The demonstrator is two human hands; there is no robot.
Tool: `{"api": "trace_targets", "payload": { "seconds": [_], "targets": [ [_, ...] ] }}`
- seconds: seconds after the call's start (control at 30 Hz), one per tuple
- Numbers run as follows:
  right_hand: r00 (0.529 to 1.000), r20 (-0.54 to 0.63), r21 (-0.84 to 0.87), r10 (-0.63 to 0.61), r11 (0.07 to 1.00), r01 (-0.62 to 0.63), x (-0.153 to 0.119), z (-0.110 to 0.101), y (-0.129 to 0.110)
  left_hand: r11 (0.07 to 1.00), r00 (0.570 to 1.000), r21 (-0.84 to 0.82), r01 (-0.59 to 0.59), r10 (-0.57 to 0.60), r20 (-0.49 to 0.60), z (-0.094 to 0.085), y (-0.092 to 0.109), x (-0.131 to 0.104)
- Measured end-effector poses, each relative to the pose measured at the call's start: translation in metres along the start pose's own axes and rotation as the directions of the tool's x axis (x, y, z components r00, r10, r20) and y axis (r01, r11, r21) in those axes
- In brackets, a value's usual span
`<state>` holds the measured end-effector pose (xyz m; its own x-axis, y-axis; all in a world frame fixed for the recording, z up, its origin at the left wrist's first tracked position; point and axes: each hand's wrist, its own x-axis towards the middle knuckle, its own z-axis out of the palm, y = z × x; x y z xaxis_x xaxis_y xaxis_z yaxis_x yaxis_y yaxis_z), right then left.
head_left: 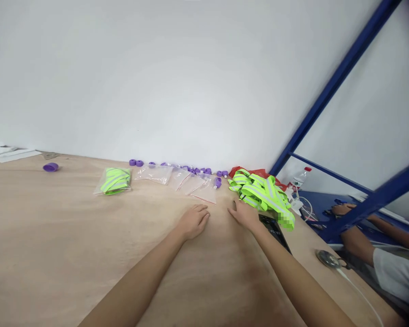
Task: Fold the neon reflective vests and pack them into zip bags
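My left hand (193, 221) lies palm down on the wooden table (71, 254), fingers loosely out, holding nothing. My right hand (244, 214) rests on the table too, its thumb apart from its fingers and nothing visible in it. Beyond it is a heap of neon yellow reflective straps (264, 193), partly over red material (255, 171). Clear zip bags (204, 188) lie flat in front of my left hand. Behind them several small purple caps (207, 171) are scattered along the wall. A filled clear bag of folded yellow strap (115, 180) lies farther left.
A phone (275, 231) lies beside my right forearm. A purple cup-like piece (50, 167) and white papers (15, 154) are at the left. Blue metal bars (334, 91) rise at the right, near a bottle (301, 177), a cabled round device (328, 259) and another person's arm (357, 245).
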<state>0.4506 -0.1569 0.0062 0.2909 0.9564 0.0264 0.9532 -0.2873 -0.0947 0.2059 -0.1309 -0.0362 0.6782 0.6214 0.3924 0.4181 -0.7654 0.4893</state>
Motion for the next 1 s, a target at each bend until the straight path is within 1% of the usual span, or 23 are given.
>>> {"api": "trace_targets", "payload": {
  "seconds": [0.07,0.17,0.27,0.37,0.43,0.5,0.6,0.73,0.8,0.87,0.93,1.0],
  "targets": [
    [1.000,0.030,-0.103,-0.004,0.995,0.007,0.013,-0.001,-0.002,1.000,1.000,-0.004,0.001,-0.001,-0.003,0.001,-0.001,0.000],
    [0.997,0.072,-0.207,0.000,0.978,0.015,0.029,-0.004,-0.006,1.000,1.000,0.001,-0.001,0.001,-0.002,0.001,0.000,0.001],
    [0.994,0.107,-0.264,0.017,0.965,0.012,0.043,-0.015,-0.003,1.000,1.000,0.010,-0.002,0.002,0.003,0.001,0.001,0.002],
    [0.991,0.123,-0.303,0.052,0.953,-0.012,0.055,-0.030,0.005,1.000,1.000,0.006,-0.007,0.007,0.013,0.002,0.001,0.003],
    [0.987,0.141,-0.325,0.073,0.945,-0.023,0.058,-0.035,0.011,1.000,1.000,-0.007,-0.010,0.010,0.015,0.004,0.000,0.004],
    [0.983,0.166,-0.344,0.079,0.939,-0.018,0.058,-0.034,0.014,1.000,1.000,-0.026,-0.009,0.009,0.006,0.006,-0.002,0.005],
    [0.979,0.190,-0.370,0.072,0.929,0.004,0.053,-0.024,0.015,0.999,1.000,-0.053,-0.011,0.009,-0.023,0.011,-0.005,0.006],
    [0.978,0.205,-0.386,0.030,0.921,0.052,0.046,-0.013,0.015,0.998,0.998,-0.068,-0.012,0.008,-0.055,0.019,-0.008,0.006],
    [0.982,0.189,-0.377,0.016,0.924,0.058,0.045,-0.013,0.015,0.998,0.998,-0.061,-0.008,0.004,-0.057,0.020,-0.008,0.006],
    [0.989,0.148,-0.347,0.012,0.937,0.040,0.045,-0.018,0.016,0.999,0.999,-0.047,-0.006,0.004,-0.045,0.018,-0.008,0.006],
    [0.996,0.086,-0.292,0.018,0.956,0.008,0.048,-0.029,0.018,0.999,1.000,-0.032,-0.007,0.006,-0.022,0.015,-0.007,0.005],
    [1.000,-0.001,-0.216,0.029,0.976,-0.028,0.054,-0.047,0.024,1.000,1.000,-0.022,-0.005,0.005,-0.001,0.011,-0.005,0.005]
  ]
}}
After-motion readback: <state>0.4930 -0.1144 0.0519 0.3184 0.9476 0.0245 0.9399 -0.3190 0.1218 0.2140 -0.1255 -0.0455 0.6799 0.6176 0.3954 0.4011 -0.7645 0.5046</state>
